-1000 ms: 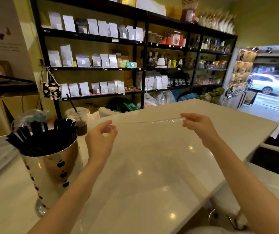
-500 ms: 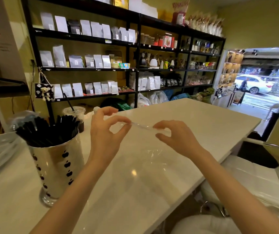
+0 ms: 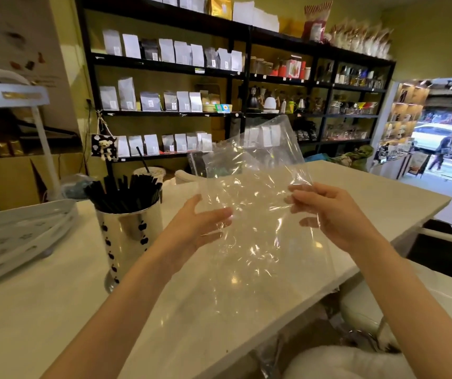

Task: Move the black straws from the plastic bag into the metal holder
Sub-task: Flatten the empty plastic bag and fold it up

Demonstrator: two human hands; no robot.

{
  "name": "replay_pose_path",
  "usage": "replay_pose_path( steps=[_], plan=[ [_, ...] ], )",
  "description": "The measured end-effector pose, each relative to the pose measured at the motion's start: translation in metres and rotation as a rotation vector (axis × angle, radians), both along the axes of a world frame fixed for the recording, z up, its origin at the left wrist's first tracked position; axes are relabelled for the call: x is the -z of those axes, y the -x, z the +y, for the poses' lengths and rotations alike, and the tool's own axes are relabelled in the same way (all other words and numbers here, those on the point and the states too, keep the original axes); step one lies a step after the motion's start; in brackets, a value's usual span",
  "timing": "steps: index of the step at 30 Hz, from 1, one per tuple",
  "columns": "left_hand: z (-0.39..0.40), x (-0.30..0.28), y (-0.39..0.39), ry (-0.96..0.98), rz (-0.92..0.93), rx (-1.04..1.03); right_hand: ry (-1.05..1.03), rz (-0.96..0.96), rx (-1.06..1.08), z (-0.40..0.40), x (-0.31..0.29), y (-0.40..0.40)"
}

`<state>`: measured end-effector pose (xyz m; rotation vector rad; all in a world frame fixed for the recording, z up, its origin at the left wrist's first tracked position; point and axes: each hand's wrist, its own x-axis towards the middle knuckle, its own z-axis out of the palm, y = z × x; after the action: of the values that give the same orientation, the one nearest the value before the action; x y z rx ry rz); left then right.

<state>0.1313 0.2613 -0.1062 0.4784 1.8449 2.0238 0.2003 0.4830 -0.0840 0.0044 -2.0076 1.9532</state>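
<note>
Head view: the bag [image 3: 254, 214] is held up in the middle of the frame, above the counter [image 3: 55, 310]. It is clear, crinkled plastic with bright glints, and nothing can be seen inside it. Its long axis runs from the lower centre of the frame up toward the upper right, so its far edge stands in front of the shelves [image 3: 219, 77] and its near edge hangs low over the counter. A narrow strip edge shows at its upper left.

The left hand [image 3: 203, 228] is at the bag's left side, fingers loosely spread and lying against the film, the thumb up; whether it pinches the plastic cannot be told. The right hand [image 3: 334, 217] grips the bag's right edge, its fingers curled over the film, which shows in front of the fingertips.

The straws [image 3: 123, 192] are in the centre left of the frame, standing in the holder [image 3: 129, 236], fanned out and leaning mostly to the upper left and upper right, with their tips above the rim. They are thin, black and many. The holder is a shiny metal cylinder with black apple-shaped cut-outs, upright on the counter, left of the left forearm. A white tray [image 3: 19, 236] lies at the left edge.
</note>
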Motion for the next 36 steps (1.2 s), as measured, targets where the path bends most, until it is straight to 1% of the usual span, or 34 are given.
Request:
replay_pose_path(
  steps=[2,4,7,11,13,17,20,23,26,29,30,32,34,36],
  plan=[
    [-0.004,0.003,-0.003,-0.090,-0.056,-0.023,0.075,-0.031,-0.017,-0.003,0.006,-0.002],
    [-0.012,0.006,-0.011,-0.129,-0.082,-0.081,0.132,-0.048,-0.002,-0.006,0.014,-0.007],
    [-0.024,0.013,-0.028,-0.165,-0.063,-0.164,0.197,-0.050,0.009,-0.010,0.025,-0.020],
    [-0.036,0.019,-0.061,-0.167,-0.011,-0.341,0.123,-0.010,-0.047,-0.019,0.036,-0.047],
    [-0.044,0.024,-0.079,-0.134,0.035,-0.376,0.063,-0.036,-0.085,-0.024,0.039,-0.062],
    [-0.061,0.034,-0.126,-0.019,0.116,-0.422,-0.075,-0.103,-0.220,-0.028,0.050,-0.098],
    [-0.071,0.044,-0.170,0.200,0.208,-0.429,-0.226,-0.152,-0.349,-0.028,0.060,-0.126],
    [-0.081,0.058,-0.209,0.359,0.270,-0.524,-0.408,-0.199,-0.364,-0.035,0.076,-0.148],
    [-0.091,0.075,-0.242,0.572,0.346,-0.588,-0.612,-0.129,-0.320,-0.045,0.091,-0.164],
    [-0.099,0.088,-0.269,0.688,0.386,-0.564,-0.800,-0.036,-0.322,-0.051,0.104,-0.168],
    [-0.104,0.094,-0.273,0.740,0.378,-0.540,-0.805,-0.041,-0.347,-0.054,0.107,-0.168],
    [-0.114,0.108,-0.279,0.798,0.285,-0.465,-0.686,-0.117,-0.486,-0.058,0.114,-0.165],
    [-0.124,0.124,-0.282,0.736,0.101,-0.345,-0.571,-0.255,-0.664,-0.062,0.125,-0.160],
    [-0.131,0.145,-0.282,0.644,-0.112,-0.199,-0.434,-0.416,-0.780,-0.067,0.144,-0.150]
  ],
)
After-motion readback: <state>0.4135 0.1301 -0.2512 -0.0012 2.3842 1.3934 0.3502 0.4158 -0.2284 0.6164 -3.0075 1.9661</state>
